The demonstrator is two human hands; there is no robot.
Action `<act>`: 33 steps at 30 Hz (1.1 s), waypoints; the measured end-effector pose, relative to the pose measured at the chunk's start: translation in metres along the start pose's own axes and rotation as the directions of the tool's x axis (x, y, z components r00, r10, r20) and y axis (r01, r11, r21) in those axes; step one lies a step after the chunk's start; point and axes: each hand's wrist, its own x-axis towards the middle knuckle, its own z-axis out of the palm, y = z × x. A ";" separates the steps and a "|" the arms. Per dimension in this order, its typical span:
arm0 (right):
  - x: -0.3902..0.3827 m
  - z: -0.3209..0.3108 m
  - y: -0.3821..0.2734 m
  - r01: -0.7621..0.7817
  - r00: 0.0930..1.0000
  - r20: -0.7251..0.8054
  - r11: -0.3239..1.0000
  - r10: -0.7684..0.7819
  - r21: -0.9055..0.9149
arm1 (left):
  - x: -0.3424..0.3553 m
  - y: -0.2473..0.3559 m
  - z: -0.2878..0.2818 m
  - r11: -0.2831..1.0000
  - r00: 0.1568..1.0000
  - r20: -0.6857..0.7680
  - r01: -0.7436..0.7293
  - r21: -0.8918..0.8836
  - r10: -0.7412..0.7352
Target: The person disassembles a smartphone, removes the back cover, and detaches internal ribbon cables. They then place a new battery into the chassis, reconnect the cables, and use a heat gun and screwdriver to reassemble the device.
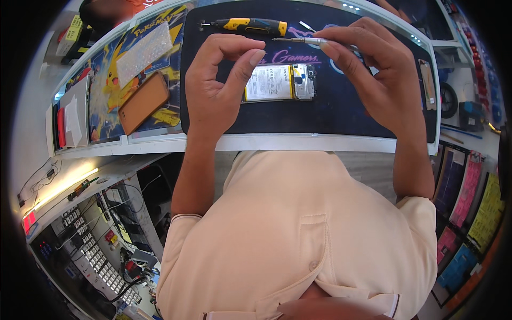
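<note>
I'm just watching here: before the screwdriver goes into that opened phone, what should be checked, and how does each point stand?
1. Opened phone lies flat on the dark mat: ok.
2. Right hand grips the slim silver screwdriver: ok.
3. Left hand steadies the phone: not ok, it is raised with thumb and forefinger near the tip.
4. Bit seated at the tip: cannot tell.
5. Yellow-and-black screwdriver lies clear of the phone: ok.

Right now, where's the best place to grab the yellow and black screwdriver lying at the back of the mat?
Probably the thick yellow-and-black handle of the screwdriver, from above, fingers across its width. It lies flat, left to right, on the dark mat, thin tip leftward, handle clear of both hands.
</note>
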 end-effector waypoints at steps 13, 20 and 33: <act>0.011 0.062 -0.023 0.242 0.965 0.077 0.966 -0.249 0.087 | -0.039 0.021 -0.051 0.927 0.999 -0.006 0.047 0.371 -0.048; 0.010 0.077 -0.055 0.308 0.912 0.243 0.943 -0.331 0.128 | -0.105 0.032 -0.083 0.836 0.991 0.009 0.110 0.537 -0.136; 0.028 0.082 -0.072 0.343 0.900 0.211 0.918 -0.382 0.196 | -0.150 0.054 -0.112 0.917 0.873 -0.435 0.337 0.212 -0.220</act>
